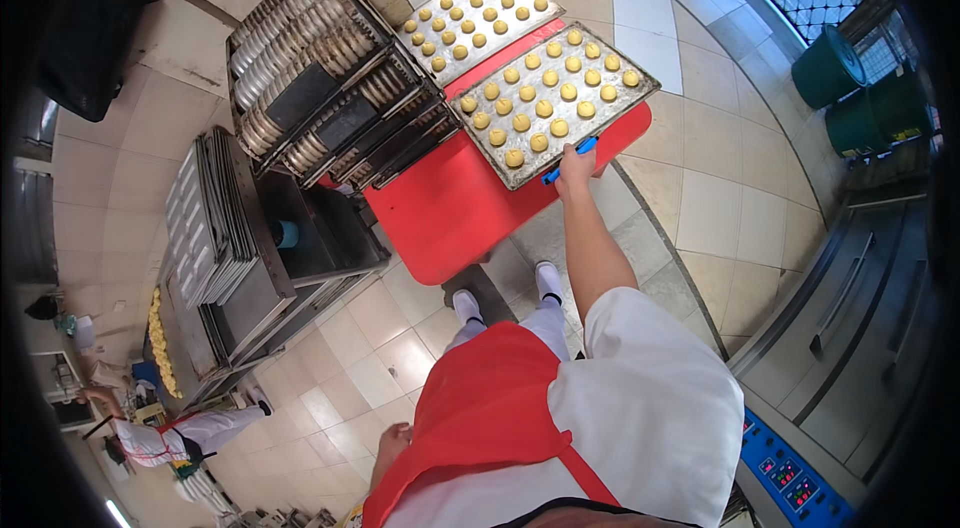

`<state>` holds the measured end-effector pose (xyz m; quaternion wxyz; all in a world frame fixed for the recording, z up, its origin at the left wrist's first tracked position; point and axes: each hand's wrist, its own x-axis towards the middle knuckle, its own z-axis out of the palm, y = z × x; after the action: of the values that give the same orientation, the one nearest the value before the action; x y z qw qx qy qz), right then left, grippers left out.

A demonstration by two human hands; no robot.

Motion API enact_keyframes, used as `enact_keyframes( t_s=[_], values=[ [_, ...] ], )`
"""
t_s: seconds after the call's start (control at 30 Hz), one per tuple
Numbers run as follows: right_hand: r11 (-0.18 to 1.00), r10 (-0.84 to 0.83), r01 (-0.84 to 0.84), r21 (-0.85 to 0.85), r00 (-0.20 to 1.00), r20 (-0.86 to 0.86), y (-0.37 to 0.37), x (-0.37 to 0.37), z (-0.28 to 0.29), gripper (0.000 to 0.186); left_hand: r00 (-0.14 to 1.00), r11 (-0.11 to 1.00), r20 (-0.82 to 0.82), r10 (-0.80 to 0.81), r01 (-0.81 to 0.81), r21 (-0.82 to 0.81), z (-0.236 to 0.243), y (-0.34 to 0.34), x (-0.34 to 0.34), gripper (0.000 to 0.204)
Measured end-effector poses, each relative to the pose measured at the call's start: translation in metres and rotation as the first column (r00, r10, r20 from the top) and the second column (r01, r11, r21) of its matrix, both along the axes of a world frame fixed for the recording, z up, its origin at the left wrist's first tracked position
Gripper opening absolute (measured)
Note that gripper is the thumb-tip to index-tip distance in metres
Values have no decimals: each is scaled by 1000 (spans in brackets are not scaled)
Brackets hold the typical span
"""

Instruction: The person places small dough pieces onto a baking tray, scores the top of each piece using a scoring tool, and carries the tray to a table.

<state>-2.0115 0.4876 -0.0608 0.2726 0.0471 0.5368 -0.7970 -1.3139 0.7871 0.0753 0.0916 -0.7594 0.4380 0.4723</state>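
My right hand (pixel 574 171) reaches forward and is shut on a blue tool (pixel 570 160) at the near edge of a metal baking tray (pixel 601 118) with several round yellow dough pieces. That tray rests on a red table (pixel 450 218). A second tray (pixel 478 16) of dough pieces lies just beyond it. My left hand (pixel 393 440) hangs by my side near the red apron, fingers curled, holding nothing that I can see.
A rack (pixel 330 78) of stacked dark moulds stands left of the table. A stack of metal trays (pixel 205 218) sits on a cart further left. Green bins (pixel 860 93) stand at the right. An oven front (pixel 850 328) is at right. Another person (pixel 160 438) bends at lower left.
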Motion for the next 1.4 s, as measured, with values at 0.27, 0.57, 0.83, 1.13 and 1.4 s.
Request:
enact_keyframes(
  t_s=[0.27, 0.57, 0.83, 1.13, 1.4],
  values=[
    [864, 407, -399, 308, 913, 40, 23, -14, 16, 43, 967, 974, -129, 220, -210, 86, -14, 82, 11, 48],
    [422, 877, -531, 735, 445, -183, 182, 142, -19, 36, 894, 887, -349, 282, -382, -261, -73, 87, 58, 48],
    [-150, 970, -492, 857, -242, 31, 222, 383, 36, 47, 920, 819, 49, 388, -319, -478, -84, 130, 173, 36],
    [-53, 801, -274, 960, -586, -124, 175, 493, 65, 35, 742, 459, -588, 322, -666, -589, -33, 50, 283, 38],
    [-367, 572, -363, 856, -814, -100, 64, 814, 109, 58, 769, 623, -251, 588, -628, -467, 24, -25, 464, 58]
  ],
)
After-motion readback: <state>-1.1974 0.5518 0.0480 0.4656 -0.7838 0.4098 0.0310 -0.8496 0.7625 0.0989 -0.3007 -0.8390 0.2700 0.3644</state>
